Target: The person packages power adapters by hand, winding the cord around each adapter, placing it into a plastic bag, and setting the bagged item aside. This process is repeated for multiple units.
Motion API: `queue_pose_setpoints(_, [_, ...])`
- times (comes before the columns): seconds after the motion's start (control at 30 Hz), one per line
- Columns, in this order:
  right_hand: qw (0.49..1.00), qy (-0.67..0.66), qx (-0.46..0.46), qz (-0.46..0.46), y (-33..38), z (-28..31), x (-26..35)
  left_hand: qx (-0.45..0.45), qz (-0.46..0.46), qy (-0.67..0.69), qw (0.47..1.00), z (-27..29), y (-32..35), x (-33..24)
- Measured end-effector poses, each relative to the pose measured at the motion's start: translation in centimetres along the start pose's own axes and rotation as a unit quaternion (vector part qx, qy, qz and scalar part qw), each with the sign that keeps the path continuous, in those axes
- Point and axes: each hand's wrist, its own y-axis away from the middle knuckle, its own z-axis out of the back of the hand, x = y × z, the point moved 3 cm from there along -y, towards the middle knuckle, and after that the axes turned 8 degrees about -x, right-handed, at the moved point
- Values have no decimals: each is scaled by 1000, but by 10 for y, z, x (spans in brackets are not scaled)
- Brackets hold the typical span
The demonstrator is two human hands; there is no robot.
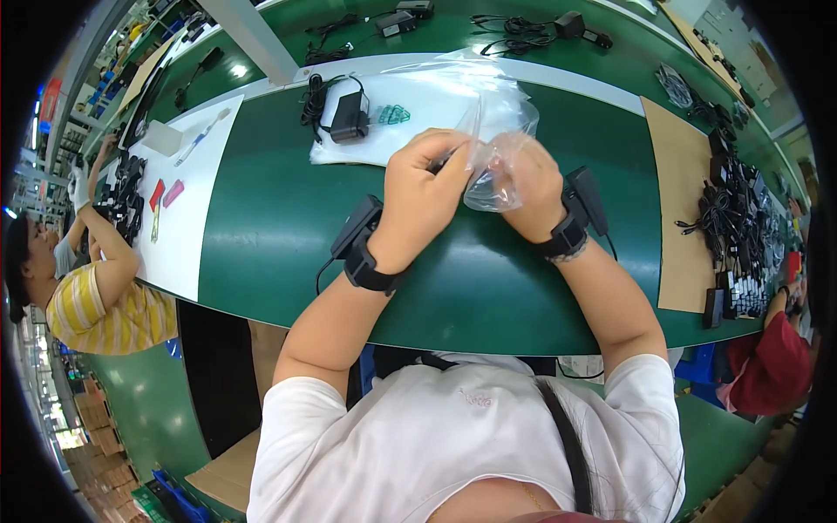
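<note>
A clear plastic bag (493,187) is stretched between my two hands over the green bench. My left hand (423,192) pinches its edge between thumb and fingers; a small dark patch shows by those fingers, too hidden to name. On the other side, my right hand (534,187) is seen partly through the film, its fingers closed on the bag. Beyond my hands lies a stack of flat clear bags (336,150) with a green printed mark. A black power adapter (350,118) rests on the stack's left part, its coiled cable (314,106) beside it.
More adapters with cables (558,30) lie on the bench beyond a pale raised strip (602,77). To the right, a brown board (680,227) borders a heap of black adapters and cables (732,209). On the left, a person in yellow stripes (113,301) works by a white sheet (196,192).
</note>
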Motion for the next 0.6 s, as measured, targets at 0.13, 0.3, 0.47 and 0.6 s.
queue_pose_setpoints(0.13, [946,-156,35,-282,-4,-11,0,-86,-154,-115,978,5,4,-1])
queue_pose_setpoints(0.3, [647,-406,125,-633,-9,-15,1,-135,-181,-95,970,12,10,-12])
queue_pose_setpoints(0.47, [626,-438,62,-642,6,-20,-8,-102,-23,131,986,17,-1,0])
queue_pose_setpoints(0.6, [747,-355,30,-561,3,-15,-15,-57,-25,18,998,12,-8,5])
